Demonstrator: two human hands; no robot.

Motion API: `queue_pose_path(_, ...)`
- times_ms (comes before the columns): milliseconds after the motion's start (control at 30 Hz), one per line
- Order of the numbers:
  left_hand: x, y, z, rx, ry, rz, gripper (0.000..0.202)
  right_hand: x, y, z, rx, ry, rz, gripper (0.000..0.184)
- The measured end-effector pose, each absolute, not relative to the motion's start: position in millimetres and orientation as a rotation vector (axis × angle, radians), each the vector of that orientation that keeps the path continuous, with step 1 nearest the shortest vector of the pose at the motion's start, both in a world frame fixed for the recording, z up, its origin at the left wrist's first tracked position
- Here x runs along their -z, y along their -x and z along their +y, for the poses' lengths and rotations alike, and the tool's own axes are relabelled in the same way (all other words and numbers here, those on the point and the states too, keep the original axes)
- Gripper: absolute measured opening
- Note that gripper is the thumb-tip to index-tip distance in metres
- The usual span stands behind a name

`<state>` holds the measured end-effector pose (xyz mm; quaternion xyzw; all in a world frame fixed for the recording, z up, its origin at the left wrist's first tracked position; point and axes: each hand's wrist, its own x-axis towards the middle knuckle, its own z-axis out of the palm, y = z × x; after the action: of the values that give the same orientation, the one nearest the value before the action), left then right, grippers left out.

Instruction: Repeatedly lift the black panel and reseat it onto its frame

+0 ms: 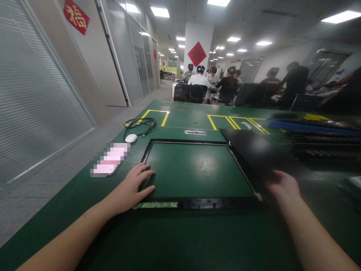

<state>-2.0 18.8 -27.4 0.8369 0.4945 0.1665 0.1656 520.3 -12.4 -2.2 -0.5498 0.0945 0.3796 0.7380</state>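
Note:
A black rectangular bezel frame (pixel 217 203) lies on the green table, with a green circuit strip (pixel 158 205) along its near bar. My left hand (pixel 138 182) rests over the frame's left side, fingers spread and thumb pointing inward. To the right, a thin black panel (pixel 251 148) slants beside the frame, its left edge close to the frame's right bar. The near edge of that panel is in my right hand (pixel 284 186), whose fingers are partly hidden and a little blurred.
On the left are a pixelated pink-and-white thing (pixel 111 160), a white mouse (pixel 131 138) and a coiled black cable (pixel 141 122). Yellow tape (pixel 158 111) marks the table's far side. Blurred dark parts (pixel 318 143) are stacked at right. Several people sit beyond the table.

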Motion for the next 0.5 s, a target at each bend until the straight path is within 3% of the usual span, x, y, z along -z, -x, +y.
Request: queue_pose_path(500,24.7,2.1,18.7,-0.494,-2.361,1.391,0.057,3.8,-521.6,-12.3,-0.852,1.165,0.204,0.024)
